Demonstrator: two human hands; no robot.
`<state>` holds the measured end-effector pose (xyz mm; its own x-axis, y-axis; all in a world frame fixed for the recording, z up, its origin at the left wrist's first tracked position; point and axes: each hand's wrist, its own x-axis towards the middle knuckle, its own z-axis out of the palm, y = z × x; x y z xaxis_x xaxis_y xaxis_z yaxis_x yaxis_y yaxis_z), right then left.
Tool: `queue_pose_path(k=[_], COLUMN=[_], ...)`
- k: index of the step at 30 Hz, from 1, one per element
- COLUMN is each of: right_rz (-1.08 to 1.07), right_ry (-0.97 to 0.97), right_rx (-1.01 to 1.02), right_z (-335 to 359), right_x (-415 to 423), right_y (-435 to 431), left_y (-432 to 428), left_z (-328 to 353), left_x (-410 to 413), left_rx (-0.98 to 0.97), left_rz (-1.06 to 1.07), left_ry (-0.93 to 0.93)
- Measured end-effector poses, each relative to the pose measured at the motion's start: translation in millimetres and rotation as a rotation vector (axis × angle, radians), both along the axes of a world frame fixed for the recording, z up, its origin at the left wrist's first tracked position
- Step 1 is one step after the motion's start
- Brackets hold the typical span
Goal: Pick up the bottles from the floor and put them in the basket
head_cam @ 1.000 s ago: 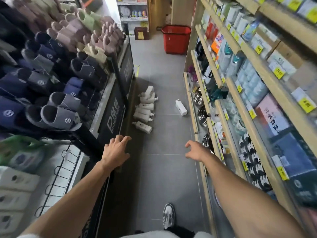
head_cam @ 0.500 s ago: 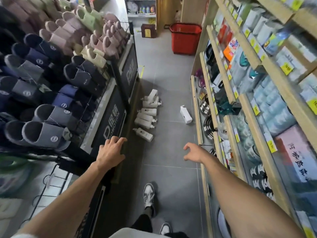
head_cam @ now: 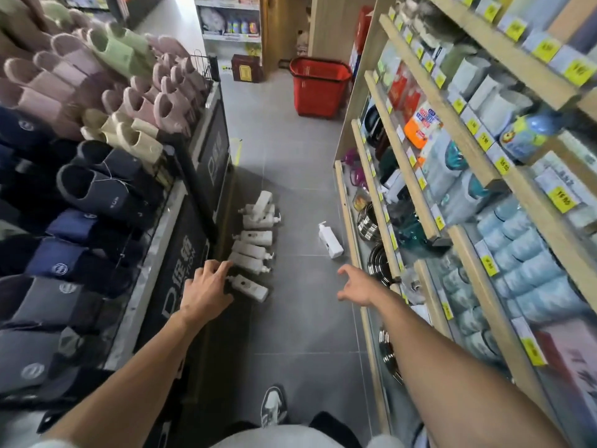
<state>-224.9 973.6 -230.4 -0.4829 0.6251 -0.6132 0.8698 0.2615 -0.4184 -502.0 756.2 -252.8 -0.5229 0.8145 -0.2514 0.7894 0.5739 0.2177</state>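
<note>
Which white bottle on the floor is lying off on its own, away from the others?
The lone bottle beside the foot of the right-hand shelving; the other bottles are bunched along the slipper display opposite.

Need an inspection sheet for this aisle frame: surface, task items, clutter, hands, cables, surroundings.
Surface: grey tiled floor.
Job's things: white pump bottles lie in a row by the slipper rack base; one lone bottle lies near the wooden shelving; red basket stands at the aisle's far end.
Clutter: brown box left of the basket.
Grippers: left hand and right hand both open, holding nothing.
Cables: nothing seen.
Surroundings: slipper rack left, wooden shelving right, both stocked.
</note>
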Motion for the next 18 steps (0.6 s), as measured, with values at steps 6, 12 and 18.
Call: queue_pose_path(k=[6, 12, 18], right_rz=[-0.024, 0.002, 0.078], right_ry=[-0.001, -0.004, -0.005], right_rx=[-0.016, -0.042, -0.046], right_z=[-10.8, -21.7, -30.1], right_x=[-32.5, -72.6, -112.8], right_y=[45.8, 107.1, 188.6], left_y=[50.3, 101.1, 152.0], left_z=[-5.3, -21.8, -31.7], left_x=[-35.5, -73.3, -89.3], left_rx=[0.004, -0.014, -0.06], left_rz=[-0.011, 0.021, 0.105], left_ry=[-0.015, -0.012, -0.03])
